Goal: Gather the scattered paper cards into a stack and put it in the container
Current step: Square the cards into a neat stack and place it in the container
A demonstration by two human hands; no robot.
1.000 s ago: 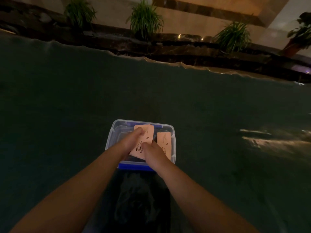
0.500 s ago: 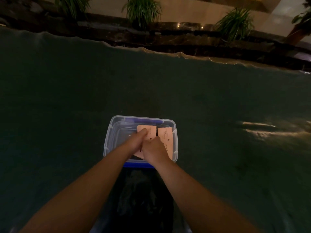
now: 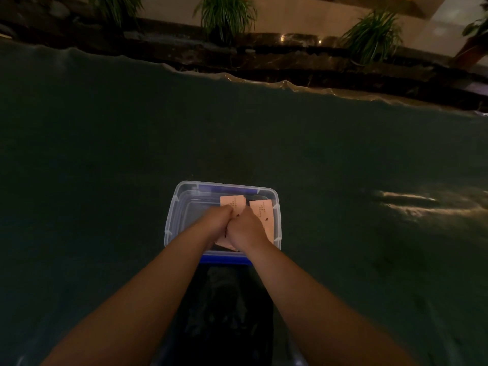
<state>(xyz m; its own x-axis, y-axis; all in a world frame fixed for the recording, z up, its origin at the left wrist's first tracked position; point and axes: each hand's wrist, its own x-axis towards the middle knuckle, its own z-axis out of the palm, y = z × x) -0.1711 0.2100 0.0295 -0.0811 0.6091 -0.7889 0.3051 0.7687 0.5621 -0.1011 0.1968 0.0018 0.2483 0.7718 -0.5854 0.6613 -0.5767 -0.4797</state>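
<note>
Head view: a person is leaning over a clear container (image 3: 174,220) with a blue base, sitting on a dark green cloth (image 3: 105,167).
Cards in hand: a pale pink stack of cards (image 3: 233,203) is being lowered into the container; a second ago it was tilting above the rim, and now it is sitting much deeper, with only its far end and a near corner showing past the knuckles.
Card lying loose: another pink card (image 3: 262,213) is lying flat inside the container, just right of the stack.
Left hand (image 3: 216,223): fingers are curling closed around the stack's left side.
Right hand (image 3: 244,229): it is closing on the stack's right side, touching the left hand.
Meaning for the task: the gathering seems finished and the placing is nearly done; letting go looks like what remains.
Surroundings: no loose cards are showing on the cloth; potted plants (image 3: 227,15) are standing along a dark ledge beyond.
</note>
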